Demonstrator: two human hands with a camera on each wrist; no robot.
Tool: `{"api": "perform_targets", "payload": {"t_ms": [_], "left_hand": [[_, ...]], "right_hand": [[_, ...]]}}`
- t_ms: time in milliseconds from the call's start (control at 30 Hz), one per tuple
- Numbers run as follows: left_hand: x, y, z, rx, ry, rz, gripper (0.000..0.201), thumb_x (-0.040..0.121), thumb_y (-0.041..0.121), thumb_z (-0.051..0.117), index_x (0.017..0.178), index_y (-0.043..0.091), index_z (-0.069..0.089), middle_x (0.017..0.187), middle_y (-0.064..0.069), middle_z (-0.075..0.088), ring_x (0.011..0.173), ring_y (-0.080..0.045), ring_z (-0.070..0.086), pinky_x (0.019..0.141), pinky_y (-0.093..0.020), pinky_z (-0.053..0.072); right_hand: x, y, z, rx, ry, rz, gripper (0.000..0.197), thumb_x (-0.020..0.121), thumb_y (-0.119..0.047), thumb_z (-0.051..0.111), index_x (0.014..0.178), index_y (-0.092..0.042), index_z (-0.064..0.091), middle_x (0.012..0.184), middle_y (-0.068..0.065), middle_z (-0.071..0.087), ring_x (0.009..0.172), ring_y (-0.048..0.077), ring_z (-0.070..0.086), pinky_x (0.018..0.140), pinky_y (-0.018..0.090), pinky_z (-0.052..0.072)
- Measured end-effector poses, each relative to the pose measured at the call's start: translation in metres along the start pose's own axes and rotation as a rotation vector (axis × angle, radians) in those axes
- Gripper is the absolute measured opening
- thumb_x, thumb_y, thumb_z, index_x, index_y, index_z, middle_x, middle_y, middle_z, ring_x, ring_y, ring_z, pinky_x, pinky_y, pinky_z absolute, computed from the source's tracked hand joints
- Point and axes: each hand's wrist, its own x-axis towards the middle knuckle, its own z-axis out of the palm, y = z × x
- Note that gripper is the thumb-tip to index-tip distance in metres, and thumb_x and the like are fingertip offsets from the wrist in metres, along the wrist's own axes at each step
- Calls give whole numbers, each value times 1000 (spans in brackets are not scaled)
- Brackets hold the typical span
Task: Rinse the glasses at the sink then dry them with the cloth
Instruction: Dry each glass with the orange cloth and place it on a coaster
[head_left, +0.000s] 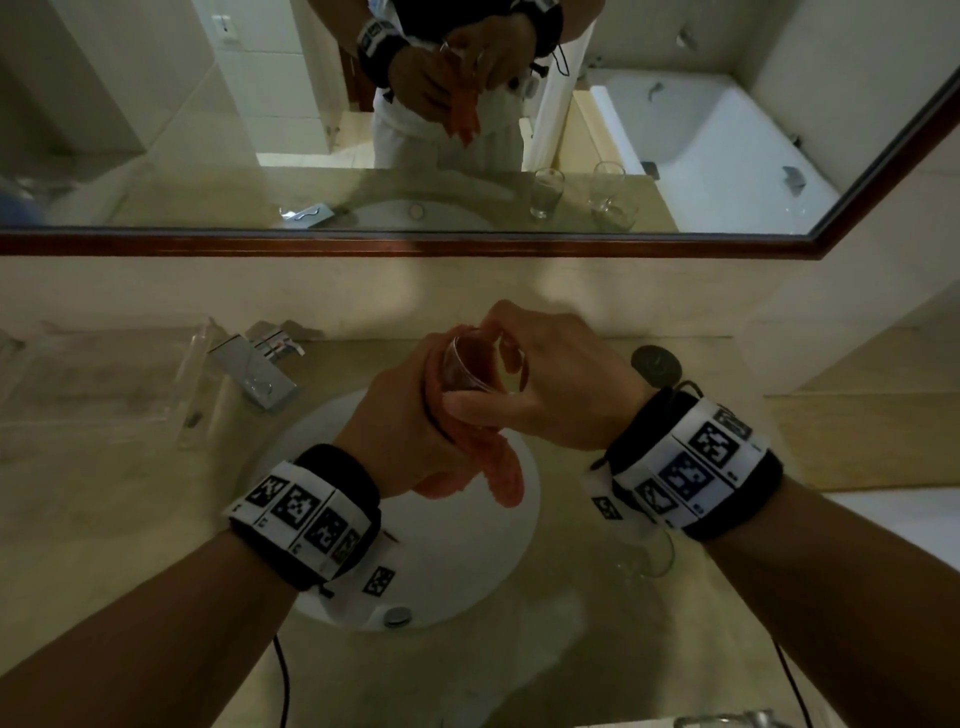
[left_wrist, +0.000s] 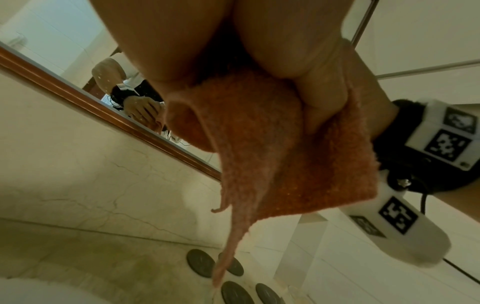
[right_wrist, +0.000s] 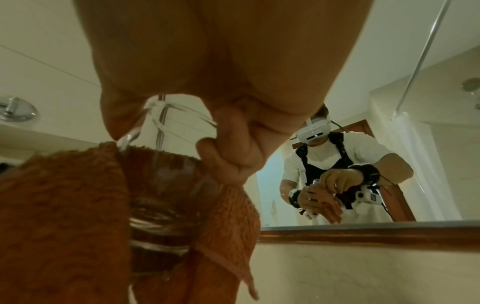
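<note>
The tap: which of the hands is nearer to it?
Left. The left hand, wrapping the cloth round the glass, is just right of the tap; the right hand lies farther right.

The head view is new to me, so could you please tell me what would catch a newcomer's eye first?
First, the orange cloth wrapped round a clear glass above the white sink, cupped by the left hand while the right hand pinches the glass's rim. Next, the wood-framed mirror reflecting another two glasses.
</note>
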Motion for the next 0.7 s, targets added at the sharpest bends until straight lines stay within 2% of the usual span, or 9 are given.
{"api": "perform_targets", "payload": {"t_ms": [100,167,300,400,467,533,567,600,700], "left_hand": [[-1,1,3,38,47,-17,88,55,24,95,130,36,50,108,15,69,97,3,66,81,-19,57],[-2,2,5,32,78,-27,81,57,16,94,119,43,50,100,12,70,87,-1,67,69,-21,60],[-3,1,9,31,119,-29,74,53,18,93,114,37,54,96,10,71,82,-7,69,68,-26,61],[0,-2,4,-1,93,-51,64,56,15,93,110,30,62,94,8,74,82,-7,71,70,-32,62],[2,-4,1,-11,22,-66,60,59,10,94,108,25,65,90,11,75,76,-4,72,62,-21,57],[2,-5,-1,-48,3,-65,62,57,5,95,109,22,66,97,10,76,84,-4,72,68,-16,55],[2,-5,-2,-68,4,-66,63,56,5,95,109,21,67,100,10,76,88,-5,73,71,-16,55],[2,-4,-2,-79,6,-65,63,55,7,96,109,23,67,100,12,76,89,-4,72,72,-15,55],[2,-1,1,-115,51,-62,59,51,28,97,103,30,69,94,16,76,84,-3,73,69,-16,55]], "right_hand": [[-1,1,4,19,54,57,58,72,-73,64,105,-29,47,77,-17,48,65,1,47,57,18,35],[-2,1,8,39,96,95,64,70,-76,63,107,-26,48,77,-15,48,65,3,47,57,20,35],[-4,2,13,80,107,124,72,66,-78,63,113,-24,49,82,-14,50,69,4,50,60,20,38],[-7,11,12,187,54,40,81,65,-78,63,127,-28,49,108,-11,57,90,5,59,75,28,50],[-8,20,8,260,5,-39,85,68,-70,69,140,-31,44,129,-12,54,103,2,59,87,30,53],[-11,26,5,361,-56,-71,85,72,-52,78,146,-31,41,136,-14,54,93,-1,64,83,24,53],[-11,28,4,407,-69,-72,84,73,-45,81,146,-30,42,136,-14,55,88,2,67,79,23,54],[-12,31,3,426,-61,-70,84,73,-43,82,146,-29,43,136,-14,56,85,5,69,76,23,55],[-13,29,6,378,35,-36,84,67,-55,80,141,-28,48,129,-14,60,81,4,69,76,29,60]]}}
